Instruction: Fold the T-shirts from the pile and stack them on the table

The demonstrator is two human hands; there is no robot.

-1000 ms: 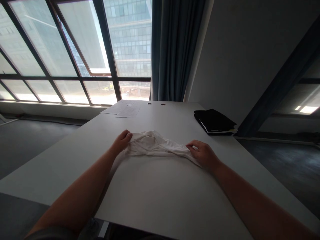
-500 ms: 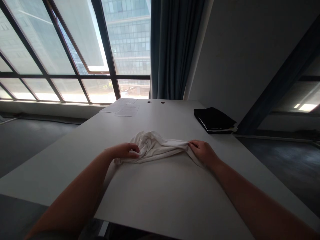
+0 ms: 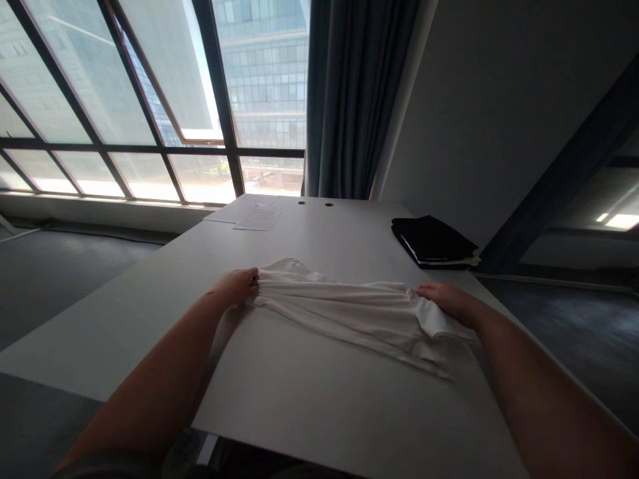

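A white shirt (image 3: 334, 303), soft and creased, is stretched sideways over the white table (image 3: 319, 406). Long folds run between its two ends. My left hand (image 3: 243, 286) is closed around the gathered left end, its fingertips partly hidden in the fabric. At the other end, my right hand (image 3: 446, 297) pinches the upper edge. A flap like a sleeve hangs loosely below those fingers, and a lower corner lies spread towards me on the tabletop.
Black folders (image 3: 434, 239) with papers poking out lie at the table's right edge. Printed sheets (image 3: 257, 218) rest at the far left, near two round holes in the tabletop. Beyond stand a dark blue curtain (image 3: 354, 100) and large windows.
The bunched shirt has been drawn out wider and flatter. My right hand has moved right with its end; my left hand has shifted slightly left and up, gathering the other end.
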